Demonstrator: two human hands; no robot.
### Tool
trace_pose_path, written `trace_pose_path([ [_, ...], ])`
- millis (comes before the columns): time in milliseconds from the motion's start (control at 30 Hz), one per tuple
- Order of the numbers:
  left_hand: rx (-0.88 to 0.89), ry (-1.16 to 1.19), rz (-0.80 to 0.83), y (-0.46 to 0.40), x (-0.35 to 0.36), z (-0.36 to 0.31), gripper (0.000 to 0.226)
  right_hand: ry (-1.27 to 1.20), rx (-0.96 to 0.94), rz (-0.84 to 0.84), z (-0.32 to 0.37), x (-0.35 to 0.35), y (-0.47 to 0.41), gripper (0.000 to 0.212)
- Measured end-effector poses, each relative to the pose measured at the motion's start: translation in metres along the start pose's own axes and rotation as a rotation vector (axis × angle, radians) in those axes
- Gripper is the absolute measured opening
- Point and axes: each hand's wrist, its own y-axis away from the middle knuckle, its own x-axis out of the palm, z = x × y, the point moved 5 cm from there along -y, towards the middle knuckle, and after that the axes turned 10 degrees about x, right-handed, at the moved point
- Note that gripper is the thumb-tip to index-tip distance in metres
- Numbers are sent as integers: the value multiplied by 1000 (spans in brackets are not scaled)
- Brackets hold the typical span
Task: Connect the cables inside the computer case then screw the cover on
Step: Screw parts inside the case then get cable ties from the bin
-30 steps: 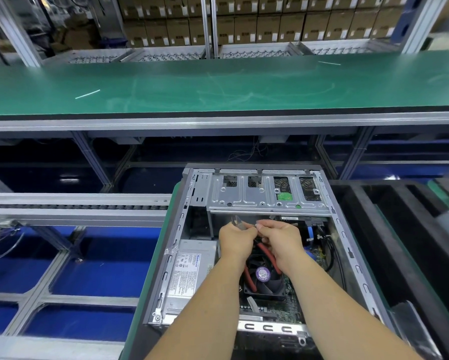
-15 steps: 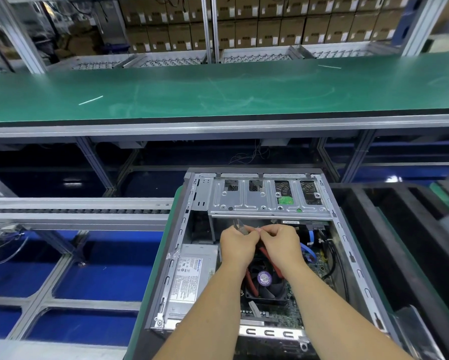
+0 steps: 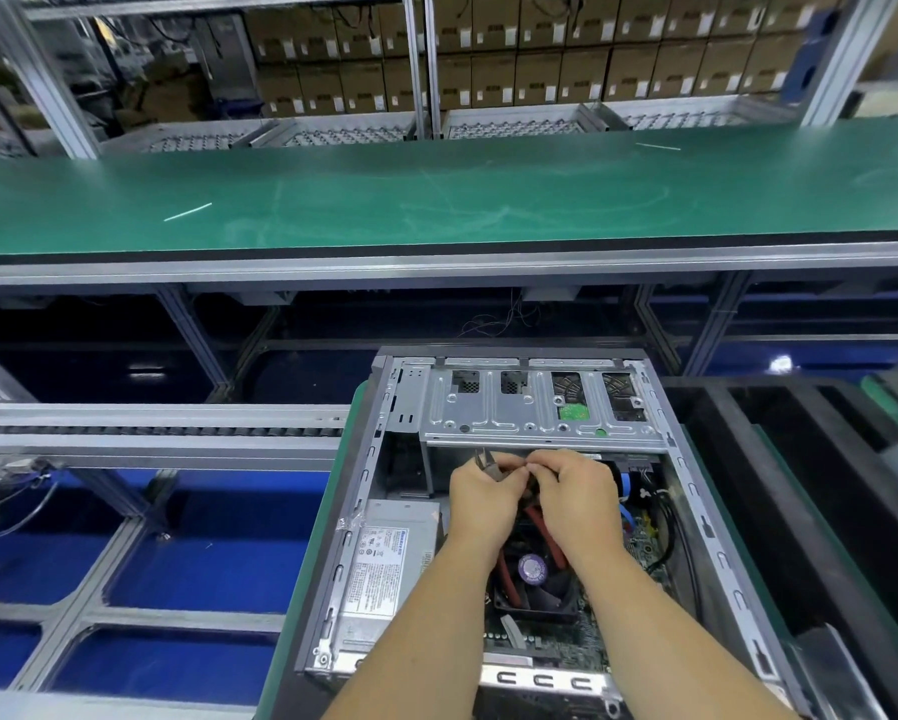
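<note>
The open computer case (image 3: 540, 511) lies on the near bench, its near end cut off. Above its fan (image 3: 535, 584) both hands meet — left hand (image 3: 480, 504) grips red-handled pliers (image 3: 490, 467), right hand (image 3: 576, 498) pinches something too small to identify.

A factory assembly line is showing here: a long green conveyor belt (image 3: 436, 200) is running across the frame's middle, roller tracks (image 3: 150, 431) are lying at left, and stacked cardboard boxes (image 3: 540, 54) are filling shelving along the top.
</note>
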Motion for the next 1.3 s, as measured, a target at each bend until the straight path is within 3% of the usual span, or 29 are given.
trace_pose_path([
  [533, 16, -111, -7, -5, 1, 0, 9, 46, 12, 74, -3, -1, -5, 18],
  [1033, 65, -178, -59, -5, 2, -2, 6, 47, -54, 0, 9, 0, -1, 17],
  [1300, -131, -136, -200, -11, -8, 13, 6, -58, -167, -101, 19, -11, 7, 15],
])
